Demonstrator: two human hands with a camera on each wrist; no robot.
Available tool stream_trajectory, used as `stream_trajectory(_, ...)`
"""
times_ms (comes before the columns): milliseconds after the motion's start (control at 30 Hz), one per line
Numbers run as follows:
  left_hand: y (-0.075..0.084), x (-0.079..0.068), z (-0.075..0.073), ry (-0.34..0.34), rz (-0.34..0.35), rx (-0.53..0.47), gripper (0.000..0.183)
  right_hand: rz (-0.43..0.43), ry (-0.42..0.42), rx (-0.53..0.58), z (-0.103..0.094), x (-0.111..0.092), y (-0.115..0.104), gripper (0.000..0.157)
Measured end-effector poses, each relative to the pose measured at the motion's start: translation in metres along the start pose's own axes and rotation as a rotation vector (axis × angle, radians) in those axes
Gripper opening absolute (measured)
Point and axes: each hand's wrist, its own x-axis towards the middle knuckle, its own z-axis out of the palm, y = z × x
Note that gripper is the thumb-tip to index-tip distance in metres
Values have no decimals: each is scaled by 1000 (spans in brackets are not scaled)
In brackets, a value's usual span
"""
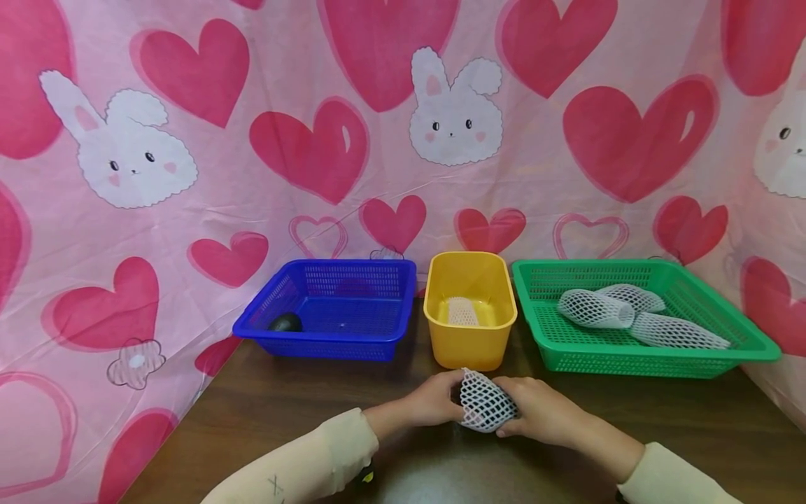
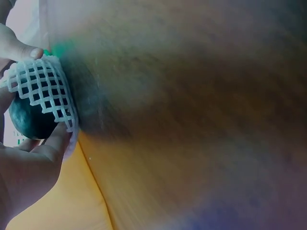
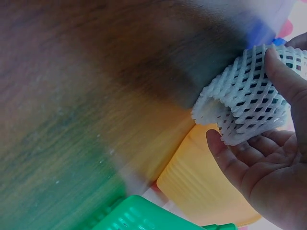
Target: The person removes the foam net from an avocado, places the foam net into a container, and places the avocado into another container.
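Observation:
A white foam net sleeve (image 1: pixel 486 402) is held between both hands above the table, just in front of the yellow bin. Inside it sits a dark green fruit that looks like an avocado (image 2: pixel 31 117), its bare end showing at the sleeve's mouth. My left hand (image 1: pixel 434 402) grips the sleeve's rim beside the fruit, one digit tucked within the edge. From the other side my right hand (image 1: pixel 544 413) holds the sleeve, thumb (image 3: pixel 283 76) on top and fingers below. In the right wrist view the sleeve's far end gapes. Some left fingertips are hidden.
A blue basket (image 1: pixel 327 336) with another dark fruit (image 1: pixel 286 323) stands at the left. The yellow bin (image 1: pixel 469 350) in the middle holds a foam net (image 1: pixel 462 311). At the right, a green basket (image 1: pixel 630 360) contains several net-covered shapes or sleeves (image 1: pixel 595 309). A printed cloth hangs behind.

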Motion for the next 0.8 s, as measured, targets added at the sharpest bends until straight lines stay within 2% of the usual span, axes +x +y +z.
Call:
stream_trajectory(133, 0, 1, 0, 3, -2, 18, 43, -8, 1, -6, 0, 0, 0, 64)
stream_trajectory(400, 0, -1, 0, 11, -10, -16, 44, -24, -12, -27, 0, 1, 1, 62)
stream_trajectory(800, -6, -7, -10, 15, -6, 29, 45, -98, 8, -92, -1, 4, 0, 38)
